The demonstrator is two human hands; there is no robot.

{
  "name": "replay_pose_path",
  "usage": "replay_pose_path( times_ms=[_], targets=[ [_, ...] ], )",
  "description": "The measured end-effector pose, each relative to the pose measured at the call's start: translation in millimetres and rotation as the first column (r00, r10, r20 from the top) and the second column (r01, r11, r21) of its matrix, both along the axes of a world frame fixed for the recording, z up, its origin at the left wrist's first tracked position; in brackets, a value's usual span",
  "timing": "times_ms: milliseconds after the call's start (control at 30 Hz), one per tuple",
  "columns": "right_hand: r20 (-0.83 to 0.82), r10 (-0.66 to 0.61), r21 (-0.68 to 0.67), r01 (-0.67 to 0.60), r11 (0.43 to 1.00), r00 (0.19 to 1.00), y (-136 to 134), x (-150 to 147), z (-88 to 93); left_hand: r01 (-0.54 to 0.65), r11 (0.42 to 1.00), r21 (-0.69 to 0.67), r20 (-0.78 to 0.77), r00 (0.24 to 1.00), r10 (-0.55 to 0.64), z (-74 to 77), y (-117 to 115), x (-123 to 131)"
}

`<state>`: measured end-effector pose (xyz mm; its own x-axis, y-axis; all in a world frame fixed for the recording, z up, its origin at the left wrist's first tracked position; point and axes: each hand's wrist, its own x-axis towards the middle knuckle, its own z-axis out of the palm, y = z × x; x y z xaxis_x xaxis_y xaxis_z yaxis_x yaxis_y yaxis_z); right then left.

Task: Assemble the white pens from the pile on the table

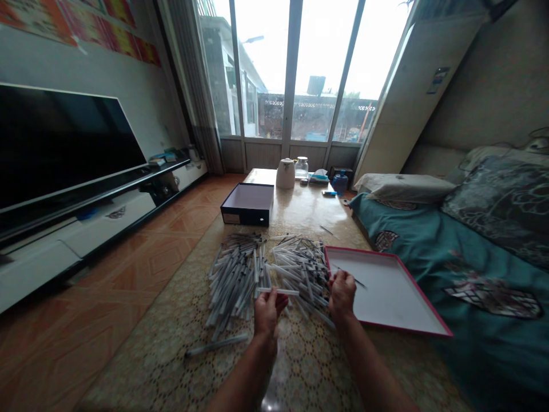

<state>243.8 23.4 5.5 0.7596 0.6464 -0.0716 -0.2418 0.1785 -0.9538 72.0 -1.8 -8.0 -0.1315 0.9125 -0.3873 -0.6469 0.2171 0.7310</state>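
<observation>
Fingers clamped, the left hand (266, 311) grips a translucent tube (286, 292) and the right hand (342, 293) a dark stick (359, 282), unjoined, two heaps (234, 280) lying loose.

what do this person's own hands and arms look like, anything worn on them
The left hand and right hand are both ungloved. The left forearm and right forearm are bare as far as they show, with no sleeves, watch or bracelet visible. Rings are too small to tell.
</observation>
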Motion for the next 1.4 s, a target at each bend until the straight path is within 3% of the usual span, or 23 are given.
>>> replay_pose_path(
  times_ms=[200, 333, 467, 567, 667, 800, 867, 933, 1000, 1100, 1167, 1233, 1333, 1400],
  targets=[
    [-0.038, -0.013, 0.020, 0.014, 1.000, 0.999, 47.3, 1.8, 5.1, 0.180, 0.983, 0.036, -0.090, 0.980, -0.176, 16.2, 34.8, 18.3],
    [-0.058, 0.054, 0.027, -0.053, 0.998, 0.997, 54.4, -0.7, 0.7, 0.240, 0.970, 0.027, -0.204, 0.952, -0.230, 21.4, 25.5, 3.8],
    [-0.034, 0.149, 0.014, -0.149, 0.989, 0.988, 41.9, -4.8, -7.0, 0.327, 0.941, 0.091, -0.465, 0.849, -0.251, 26.3, 3.2, -36.1],
    [-0.013, 0.191, 0.023, -0.191, 0.981, 0.981, 28.6, -8.7, -8.6, 0.390, 0.909, 0.147, -0.749, 0.645, -0.156, 30.9, -13.5, -75.0],
    [0.000, 0.209, 0.040, -0.209, 0.977, 0.978, 16.4, -10.6, -5.4, 0.514, 0.851, 0.105, -0.955, 0.290, -0.057, 33.3, -29.6, -110.3],
    [0.003, 0.185, 0.036, -0.185, 0.982, 0.983, -1.0, -10.2, -0.7, 0.626, 0.774, -0.095, -0.993, -0.109, -0.034, 29.8, -49.2, -138.6],
    [0.001, 0.179, 0.026, -0.179, 0.984, 0.984, -11.6, -12.5, -0.5, 0.629, 0.755, -0.185, -0.970, -0.242, -0.036, 26.2, -55.3, -142.9],
    [0.022, 0.195, 0.007, -0.195, 0.981, 0.981, -23.4, -18.5, -1.4, 0.611, 0.758, -0.230, -0.948, -0.316, -0.033, 22.5, -57.3, -141.5],
    [0.075, 0.234, -0.020, -0.233, 0.972, 0.969, -35.9, -28.4, -2.8, 0.612, 0.763, -0.210, -0.951, -0.309, -0.014, 19.6, -55.4, -135.8],
    [0.184, 0.352, -0.063, -0.347, 0.936, 0.918, -54.5, -47.7, -3.6, 0.656, 0.749, -0.095, -0.989, -0.150, 0.005, 17.7, -48.3, -120.7],
    [0.258, 0.485, -0.102, -0.476, 0.874, 0.836, -65.8, -60.6, -2.5, 0.681, 0.732, -0.023, -1.000, -0.013, -0.019, 18.1, -43.7, -106.9],
    [0.345, 0.618, -0.156, -0.606, 0.780, 0.706, -75.3, -70.7, -0.8, 0.713, 0.701, 0.023, -0.998, 0.062, -0.030, 18.9, -41.0, -91.5],
    [0.514, 0.705, -0.241, -0.707, 0.665, 0.488, -85.2, -77.5, 0.1, 0.789, 0.612, 0.053, -0.998, 0.062, 0.007, 19.0, -39.2, -70.6],
    [0.597, 0.702, -0.281, -0.718, 0.637, 0.389, -88.5, -75.7, -2.4, 0.818, 0.575, 0.038, -0.999, 0.029, 0.025, 17.7, -37.7, -61.2]
  ],
)
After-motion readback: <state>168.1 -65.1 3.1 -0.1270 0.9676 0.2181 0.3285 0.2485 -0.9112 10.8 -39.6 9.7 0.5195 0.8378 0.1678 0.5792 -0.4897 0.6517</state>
